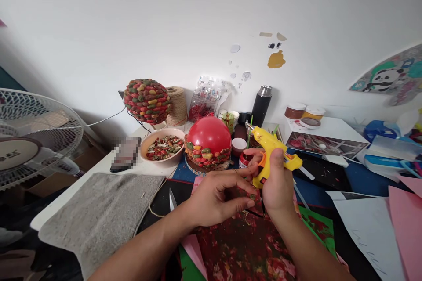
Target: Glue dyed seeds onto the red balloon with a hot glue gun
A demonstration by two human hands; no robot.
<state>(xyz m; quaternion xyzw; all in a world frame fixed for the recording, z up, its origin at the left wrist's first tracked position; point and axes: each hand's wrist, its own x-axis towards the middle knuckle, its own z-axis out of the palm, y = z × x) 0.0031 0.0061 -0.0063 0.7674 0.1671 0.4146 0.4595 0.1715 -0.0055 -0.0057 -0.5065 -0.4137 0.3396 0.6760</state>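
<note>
one glue gun [271,141], one balloon [209,134]

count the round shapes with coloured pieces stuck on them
2: a covered ball at back left, behind the bowl, and the red balloon near the middle, with coloured pieces around its lower part.

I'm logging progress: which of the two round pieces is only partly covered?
The red balloon beside the bowl: its top is bare, while the other ball looks fully covered.

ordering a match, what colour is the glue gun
The glue gun is mostly yellow, shown in the head view.
</note>
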